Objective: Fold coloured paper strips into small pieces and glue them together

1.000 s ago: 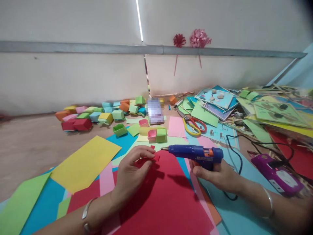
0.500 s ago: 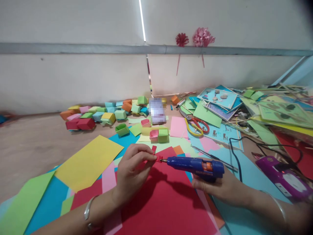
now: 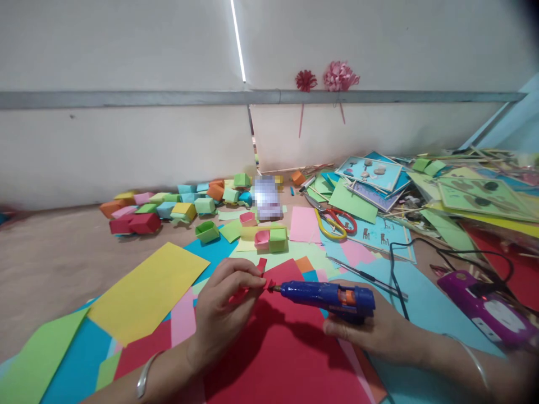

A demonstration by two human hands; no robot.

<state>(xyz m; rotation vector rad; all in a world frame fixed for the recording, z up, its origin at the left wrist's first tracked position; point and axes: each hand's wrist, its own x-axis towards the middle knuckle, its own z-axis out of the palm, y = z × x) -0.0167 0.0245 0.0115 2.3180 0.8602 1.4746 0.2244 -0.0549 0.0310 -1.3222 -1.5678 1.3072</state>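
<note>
Red paper piece [image 3: 268, 284] pinched by left fingers [image 3: 246, 279].
Right fingers [image 3: 339, 329] wrap glue gun [image 3: 315, 293]; nozzle [image 3: 276, 288] beside pinch: hold steady.

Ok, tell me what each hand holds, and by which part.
The right hand holds the blue, pistol-shaped plastic glue gun by its handle. The left hand pinches a small red paper piece; exactly where is hidden.

A person's left hand [image 3: 227, 308] pinches a small red paper piece [image 3: 261, 265] while the right hand [image 3: 374, 331] grips a blue glue gun [image 3: 320, 294], nozzle at the paper, above a red sheet [image 3: 278, 359]. Colorful paper boxes [image 3: 183, 211] and scissors [image 3: 323, 210] lie beyond.
</note>
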